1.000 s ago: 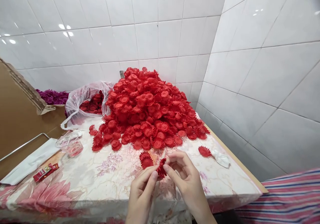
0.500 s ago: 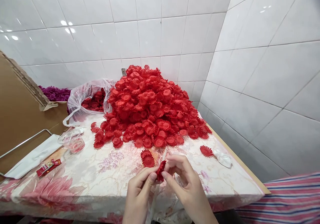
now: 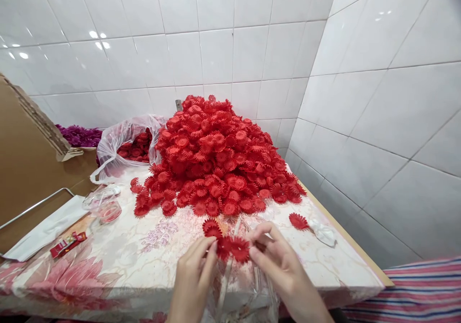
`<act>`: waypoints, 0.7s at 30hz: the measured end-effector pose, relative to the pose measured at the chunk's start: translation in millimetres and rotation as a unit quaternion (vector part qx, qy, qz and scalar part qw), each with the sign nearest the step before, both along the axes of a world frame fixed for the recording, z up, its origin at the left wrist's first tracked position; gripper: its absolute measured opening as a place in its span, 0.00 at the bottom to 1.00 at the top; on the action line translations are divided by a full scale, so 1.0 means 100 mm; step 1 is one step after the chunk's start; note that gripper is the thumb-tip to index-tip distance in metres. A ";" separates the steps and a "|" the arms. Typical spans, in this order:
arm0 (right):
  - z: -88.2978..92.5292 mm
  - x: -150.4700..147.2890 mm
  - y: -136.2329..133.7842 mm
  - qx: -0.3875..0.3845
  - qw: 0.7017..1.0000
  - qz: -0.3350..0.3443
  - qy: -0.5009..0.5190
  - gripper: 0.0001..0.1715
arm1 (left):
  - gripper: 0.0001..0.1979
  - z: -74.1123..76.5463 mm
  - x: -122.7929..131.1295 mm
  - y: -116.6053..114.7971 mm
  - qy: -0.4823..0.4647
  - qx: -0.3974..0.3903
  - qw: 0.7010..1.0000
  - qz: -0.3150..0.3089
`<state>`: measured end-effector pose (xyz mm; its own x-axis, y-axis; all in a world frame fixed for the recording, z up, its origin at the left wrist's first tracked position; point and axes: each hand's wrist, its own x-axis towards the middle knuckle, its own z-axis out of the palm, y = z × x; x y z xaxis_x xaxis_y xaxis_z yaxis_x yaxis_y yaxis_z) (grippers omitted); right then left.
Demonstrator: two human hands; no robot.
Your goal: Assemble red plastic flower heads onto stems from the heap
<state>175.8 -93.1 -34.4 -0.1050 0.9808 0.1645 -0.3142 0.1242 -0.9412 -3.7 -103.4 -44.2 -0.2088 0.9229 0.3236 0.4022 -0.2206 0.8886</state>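
Observation:
Two red fabric flower pieces with toothed edges are held side by side above the near part of the table. My left hand [image 3: 194, 267] pinches the left flower piece [image 3: 224, 249] at its edge, between thumb and fingers. Between the thumb and fingers of my right hand [image 3: 283, 263] is the edge of the right flower piece [image 3: 240, 250]. The two pieces meet or overlap in the middle; I cannot tell whether they are joined. Just behind them a further red flower piece [image 3: 212, 227] lies on the tablecloth, partly hidden by my left fingers.
A large heap of red flower pieces [image 3: 219, 155] fills the back. Left of it stand an open plastic bag [image 3: 108, 145], a clear cup [image 3: 110, 211], a red wrapper [image 3: 68, 244] and a cardboard box [image 3: 32, 159]. One flower piece [image 3: 298, 221] lies at right.
The red pieces, earlier pressed together edge-on between my fingers, are now spread flat, side by side. My hands have moved apart, the right one to the right.

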 end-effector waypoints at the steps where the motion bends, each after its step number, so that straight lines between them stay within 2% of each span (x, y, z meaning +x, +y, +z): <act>1: 0.02 0.10 0.05 -0.016 0.999 0.004 0.041 0.13 | 0.13 -0.02 -0.13 0.02 0.010 0.003 0.999 0.036; 3: 0.04 0.26 0.15 0.000 0.996 -0.056 0.067 0.15 | 0.15 -0.02 -0.36 0.05 -0.011 -0.016 0.992 0.126; 4: 0.05 0.31 0.20 0.017 0.991 -0.124 0.056 0.15 | 0.17 -0.01 -0.43 0.06 -0.020 -0.044 0.991 0.128; 6: 0.04 0.30 0.25 0.060 0.971 -0.230 -0.028 0.12 | 0.18 0.03 -0.45 0.07 -0.046 -0.060 0.989 0.127; 7: 0.03 0.25 0.26 0.082 0.965 -0.229 -0.098 0.09 | 0.18 0.05 -0.41 0.07 -0.063 -0.067 0.989 0.114; 9: -0.01 0.10 0.24 0.114 0.951 -0.139 -0.251 0.05 | 0.17 0.08 -0.25 0.07 -0.095 -0.075 0.989 0.082; 11: -0.06 -0.06 0.19 0.158 0.927 -0.113 -0.321 0.05 | 0.16 0.09 -0.08 0.07 -0.092 -0.077 0.992 0.048; 13: -0.11 -0.19 0.15 0.192 0.917 -0.149 -0.318 0.06 | 0.16 0.09 0.04 0.07 -0.097 -0.083 0.992 0.019; 17: -0.19 -0.33 0.10 0.209 0.925 -0.176 -0.265 0.16 | 0.16 0.07 0.13 0.04 -0.190 -0.118 0.974 -0.029; 21: -0.16 -0.38 0.05 0.238 0.915 -0.236 -0.226 0.11 | 0.14 0.07 0.17 0.02 -0.223 -0.113 0.968 -0.028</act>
